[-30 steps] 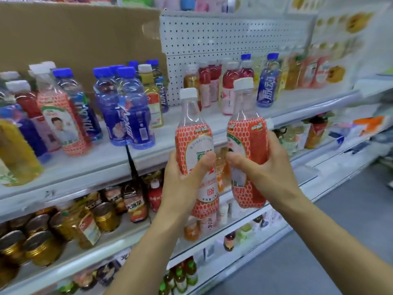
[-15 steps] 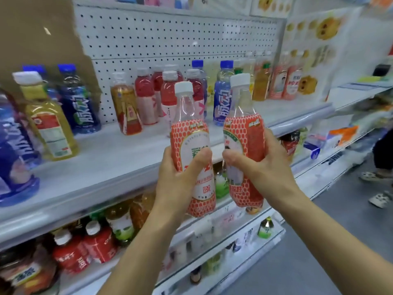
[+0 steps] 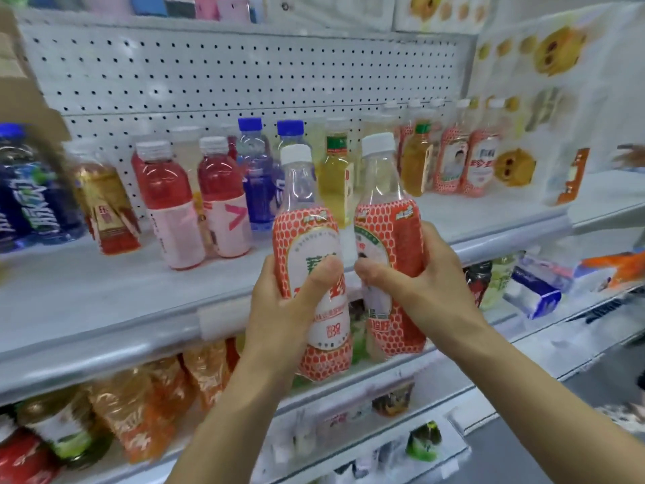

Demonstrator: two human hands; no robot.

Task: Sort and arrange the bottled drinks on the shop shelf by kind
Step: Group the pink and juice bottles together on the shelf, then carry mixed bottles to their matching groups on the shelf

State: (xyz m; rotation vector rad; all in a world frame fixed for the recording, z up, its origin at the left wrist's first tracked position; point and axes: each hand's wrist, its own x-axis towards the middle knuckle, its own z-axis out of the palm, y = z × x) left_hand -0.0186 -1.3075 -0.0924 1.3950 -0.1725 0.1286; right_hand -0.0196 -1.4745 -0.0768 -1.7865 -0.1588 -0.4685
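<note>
I hold two clear bottles with white caps and red honeycomb labels, side by side in front of the shelf edge. My left hand (image 3: 282, 302) grips the left bottle (image 3: 307, 235) and my right hand (image 3: 419, 284) grips the right bottle (image 3: 387, 225). On the grey shelf (image 3: 104, 284) behind them stand pink drinks (image 3: 167, 200), blue-capped bottles (image 3: 256, 176), yellow drinks (image 3: 335, 183) and, at the far right, two bottles with the same red honeycomb label (image 3: 464, 162).
A white pegboard (image 3: 209, 75) backs the shelf. A dark blue bottle (image 3: 28, 190) and an amber tea bottle (image 3: 104, 204) stand at the left. Lower shelves hold amber and red bottles (image 3: 139, 406) and packets (image 3: 537, 295). Grey floor (image 3: 544, 441) lies at the lower right.
The view has swung right along the shelf, so the honeycomb bottles at the far right have come closer. Both hands still hold their bottles side by side.
</note>
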